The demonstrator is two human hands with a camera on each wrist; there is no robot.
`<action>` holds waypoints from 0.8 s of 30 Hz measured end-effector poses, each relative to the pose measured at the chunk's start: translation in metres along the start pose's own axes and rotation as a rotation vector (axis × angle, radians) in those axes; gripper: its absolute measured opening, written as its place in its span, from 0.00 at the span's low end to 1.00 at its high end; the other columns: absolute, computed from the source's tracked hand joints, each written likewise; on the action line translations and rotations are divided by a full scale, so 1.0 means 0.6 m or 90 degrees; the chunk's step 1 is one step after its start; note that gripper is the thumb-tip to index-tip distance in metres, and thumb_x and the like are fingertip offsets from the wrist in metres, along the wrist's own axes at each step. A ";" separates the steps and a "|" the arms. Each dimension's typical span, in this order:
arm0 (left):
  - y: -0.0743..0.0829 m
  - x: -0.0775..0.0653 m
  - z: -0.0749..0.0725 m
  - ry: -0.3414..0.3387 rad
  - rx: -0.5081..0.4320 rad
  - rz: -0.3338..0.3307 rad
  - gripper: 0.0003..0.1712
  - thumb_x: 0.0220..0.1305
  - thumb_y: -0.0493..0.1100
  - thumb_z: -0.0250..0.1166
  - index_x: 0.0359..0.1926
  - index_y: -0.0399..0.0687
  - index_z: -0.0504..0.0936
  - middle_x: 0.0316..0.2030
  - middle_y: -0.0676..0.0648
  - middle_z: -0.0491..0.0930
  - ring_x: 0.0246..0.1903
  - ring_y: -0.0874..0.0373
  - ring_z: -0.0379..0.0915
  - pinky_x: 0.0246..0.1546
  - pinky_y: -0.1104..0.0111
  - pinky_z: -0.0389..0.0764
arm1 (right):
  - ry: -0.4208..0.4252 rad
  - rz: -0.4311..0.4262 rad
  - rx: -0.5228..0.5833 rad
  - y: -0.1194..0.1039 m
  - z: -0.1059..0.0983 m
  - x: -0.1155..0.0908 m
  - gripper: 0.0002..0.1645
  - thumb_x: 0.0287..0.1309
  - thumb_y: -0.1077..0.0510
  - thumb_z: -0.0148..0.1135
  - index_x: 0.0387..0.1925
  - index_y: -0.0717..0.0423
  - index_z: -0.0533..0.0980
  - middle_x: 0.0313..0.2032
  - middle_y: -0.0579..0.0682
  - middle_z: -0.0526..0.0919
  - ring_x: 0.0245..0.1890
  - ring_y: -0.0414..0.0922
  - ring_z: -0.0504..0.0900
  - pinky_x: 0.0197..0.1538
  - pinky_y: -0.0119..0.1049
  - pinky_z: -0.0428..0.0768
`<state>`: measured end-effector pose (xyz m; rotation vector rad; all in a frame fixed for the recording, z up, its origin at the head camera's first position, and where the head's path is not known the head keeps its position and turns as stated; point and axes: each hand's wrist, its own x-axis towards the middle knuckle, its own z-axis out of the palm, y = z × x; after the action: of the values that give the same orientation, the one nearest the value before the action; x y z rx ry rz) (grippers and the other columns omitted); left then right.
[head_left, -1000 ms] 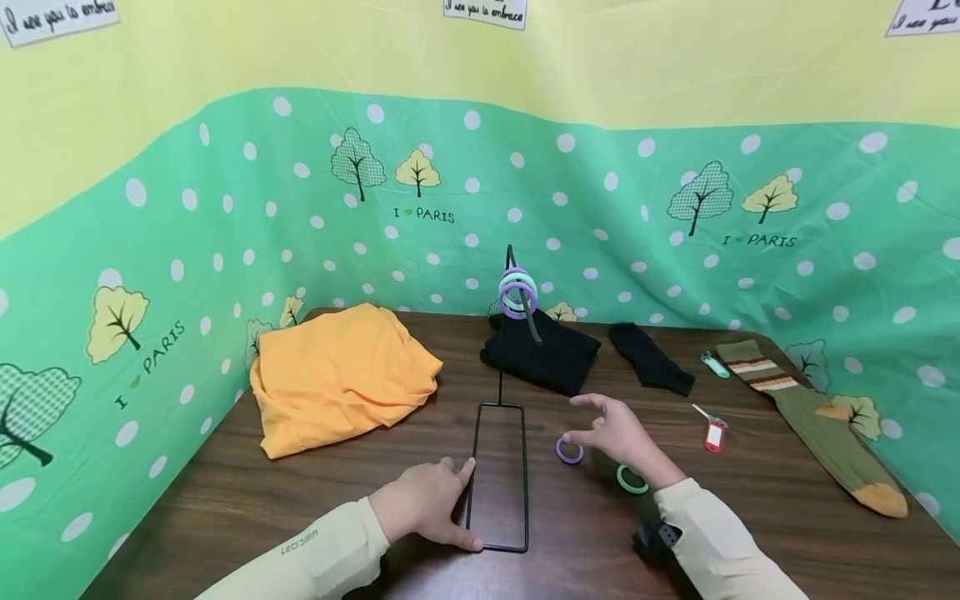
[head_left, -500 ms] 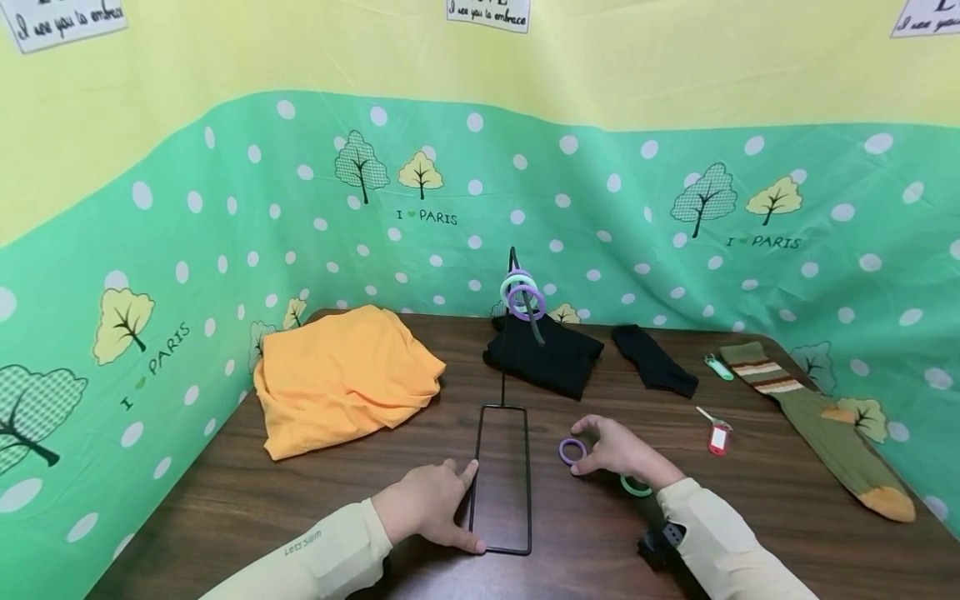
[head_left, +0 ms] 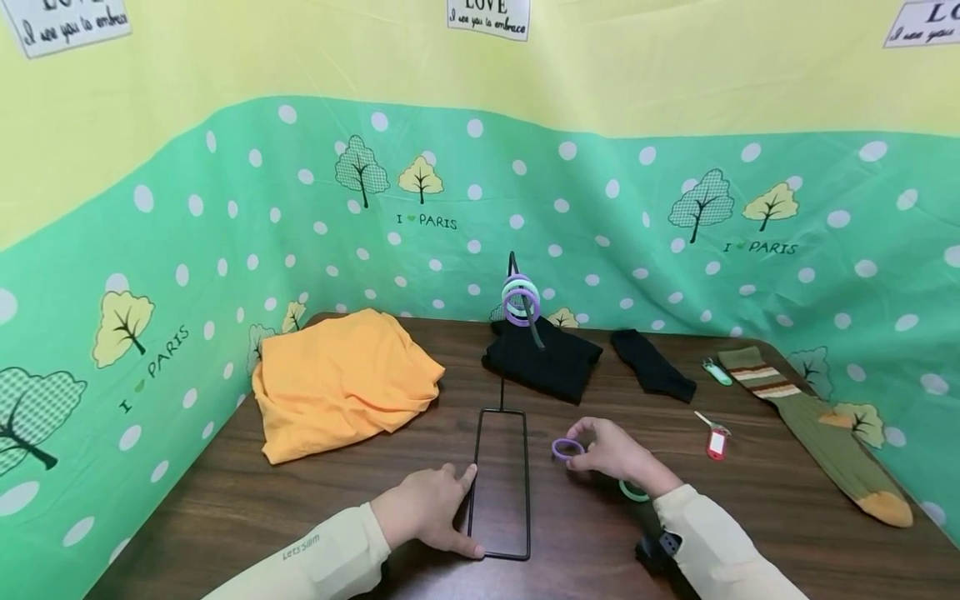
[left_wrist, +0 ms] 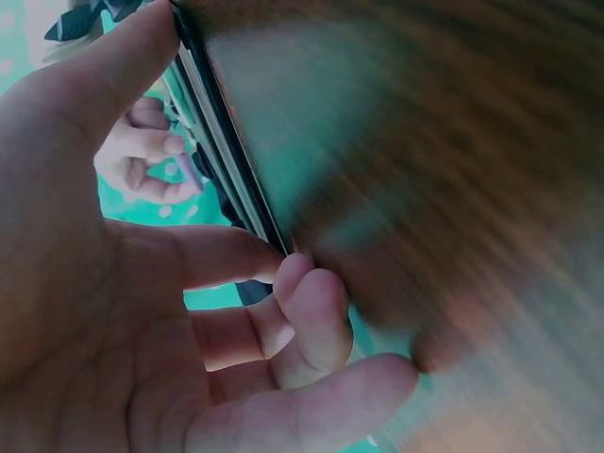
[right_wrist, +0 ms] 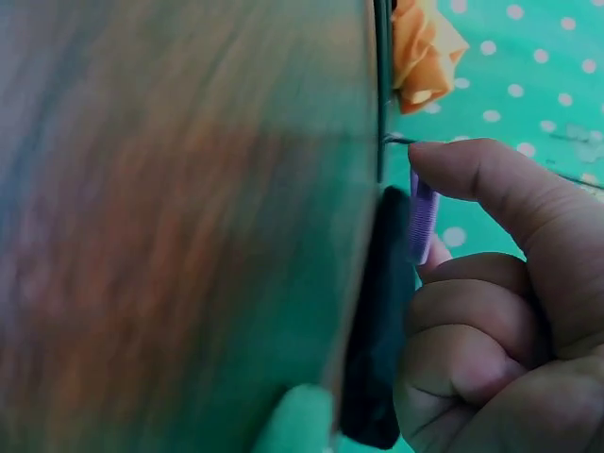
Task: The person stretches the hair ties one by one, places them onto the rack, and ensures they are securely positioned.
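My left hand [head_left: 423, 508] rests at the left front of a black metal stand [head_left: 527, 483], its thumb at the base's front corner and its index fingertip on the left rod. Right of the stand, my right hand [head_left: 617, 454] pinches a purple ring [head_left: 555, 447] between thumb and index finger, close over the table. In the right wrist view that ring [right_wrist: 424, 226] shows edge-on beneath the thumb tip. A green ring [head_left: 632, 497] lies under the right wrist, partly hidden. Several purple and mint rings [head_left: 522, 323] hang on the stand's upper arm.
An orange cloth [head_left: 345, 383] lies back left. Behind the stand are a folded black cloth [head_left: 551, 362] and a black sock [head_left: 652, 367]. Farther right sit a green key tag [head_left: 717, 372], a red key tag [head_left: 716, 443] and a striped olive sock [head_left: 817, 437].
My right hand has come down, and its thumb and index finger have closed on the purple ring, which now sits tilted and slightly left. The left hand stays at the stand's base.
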<state>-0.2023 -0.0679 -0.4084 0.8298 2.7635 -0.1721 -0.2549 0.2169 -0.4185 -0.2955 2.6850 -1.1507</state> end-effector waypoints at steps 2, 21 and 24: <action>0.000 0.000 0.001 0.001 0.001 0.000 0.60 0.39 0.80 0.58 0.68 0.50 0.60 0.56 0.43 0.73 0.46 0.55 0.77 0.35 0.65 0.79 | 0.003 -0.009 0.005 -0.009 -0.001 -0.006 0.22 0.43 0.62 0.69 0.42 0.62 0.72 0.16 0.45 0.75 0.13 0.37 0.65 0.18 0.30 0.62; 0.002 0.001 0.000 0.008 -0.002 0.001 0.61 0.39 0.80 0.59 0.68 0.49 0.60 0.55 0.42 0.73 0.47 0.53 0.76 0.36 0.63 0.79 | 0.115 -0.244 -0.063 -0.198 -0.042 -0.138 0.24 0.41 0.63 0.72 0.41 0.47 0.72 0.10 0.36 0.57 0.11 0.29 0.55 0.17 0.27 0.62; 0.002 0.000 0.001 0.009 -0.002 0.001 0.61 0.39 0.80 0.59 0.68 0.50 0.60 0.55 0.42 0.73 0.47 0.54 0.76 0.35 0.63 0.79 | 0.176 -0.335 -0.075 -0.223 -0.046 -0.159 0.26 0.39 0.64 0.73 0.41 0.45 0.72 0.09 0.35 0.55 0.11 0.25 0.53 0.16 0.25 0.60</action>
<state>-0.2019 -0.0670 -0.4088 0.8355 2.7745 -0.1618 -0.1570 0.1706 -0.2919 -0.9774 3.0225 -1.2352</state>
